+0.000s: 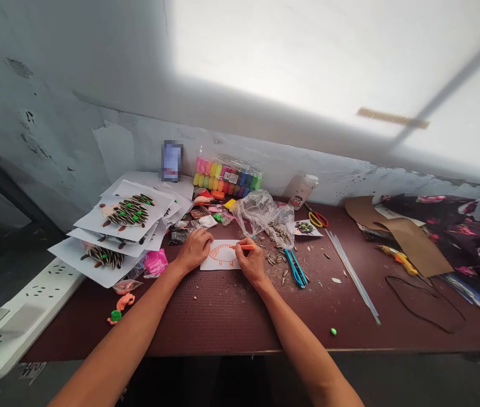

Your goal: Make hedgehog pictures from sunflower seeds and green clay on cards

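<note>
Right hand point(252, 262) pinches orange pen point(247, 247) over white paper point(211, 267) bearing orange drawing point(220, 253), flat on bench point(223, 322). Left hand point(193, 250), loosely spread, rests on paper's left edge. Blue cutter point(295, 268), scattered seeds point(272, 259) lie just rightward.

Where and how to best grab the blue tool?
Likely mid-body, from the right, pinching across its narrow width: the blue tool is long and lies diagonally, with mostly bare tabletop that side; seeds crowd its left, the plastic bag its far end.
</note>
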Demonstrator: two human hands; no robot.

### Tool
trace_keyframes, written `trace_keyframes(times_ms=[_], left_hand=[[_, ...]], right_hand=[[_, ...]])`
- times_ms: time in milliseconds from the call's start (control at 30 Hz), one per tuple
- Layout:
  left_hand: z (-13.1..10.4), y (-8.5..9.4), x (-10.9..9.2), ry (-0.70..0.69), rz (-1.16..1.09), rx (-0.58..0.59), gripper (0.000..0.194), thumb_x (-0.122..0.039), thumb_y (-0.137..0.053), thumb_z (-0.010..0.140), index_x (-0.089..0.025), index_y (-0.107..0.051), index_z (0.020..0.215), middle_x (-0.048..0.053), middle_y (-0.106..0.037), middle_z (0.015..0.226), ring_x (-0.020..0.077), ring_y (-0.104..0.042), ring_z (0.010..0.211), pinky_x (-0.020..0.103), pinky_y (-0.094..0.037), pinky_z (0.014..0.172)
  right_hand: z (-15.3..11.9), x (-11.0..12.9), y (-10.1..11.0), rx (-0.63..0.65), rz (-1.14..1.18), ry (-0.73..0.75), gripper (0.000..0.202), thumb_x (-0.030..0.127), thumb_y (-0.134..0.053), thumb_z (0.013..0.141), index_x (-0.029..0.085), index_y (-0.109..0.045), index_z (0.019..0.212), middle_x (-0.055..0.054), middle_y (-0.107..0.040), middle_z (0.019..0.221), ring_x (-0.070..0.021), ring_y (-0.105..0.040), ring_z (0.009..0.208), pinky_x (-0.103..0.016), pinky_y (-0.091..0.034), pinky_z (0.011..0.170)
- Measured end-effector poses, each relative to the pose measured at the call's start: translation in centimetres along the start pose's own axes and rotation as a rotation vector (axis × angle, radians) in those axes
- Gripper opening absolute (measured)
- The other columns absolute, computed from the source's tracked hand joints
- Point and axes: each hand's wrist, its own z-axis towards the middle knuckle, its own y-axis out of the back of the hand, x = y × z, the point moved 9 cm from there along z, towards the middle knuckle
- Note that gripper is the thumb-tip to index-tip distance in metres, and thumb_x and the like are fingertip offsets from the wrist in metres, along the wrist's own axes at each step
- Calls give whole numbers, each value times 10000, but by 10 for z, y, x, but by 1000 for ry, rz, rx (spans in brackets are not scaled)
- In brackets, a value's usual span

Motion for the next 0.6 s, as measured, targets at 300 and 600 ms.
trace_keyframes(times_ms=[300, 600], left_hand=[[1, 0, 1, -4, 1, -10, 174, -110, -491, 843, -201, -638, 833, 70, -614, 858, 244, -573, 856, 390, -475, 790], [1, -1, 3, -5, 9, -1, 182, -106, -497, 856, -198, -653, 845, 67, -612, 862, 242, -571, 865, 386, -472, 803]], right_hand=[[-4, 7, 2, -37, 40, -17, 239, 370, -530, 860, 200, -652, 746, -27, -667, 683, -154, -588, 570, -256, -437, 553], [-8, 9, -15, 35, 6, -6, 283, 393, -528, 896, 194, -697, 788, -17, -641, 684, -137, -551, 555, -256, -427, 566]])
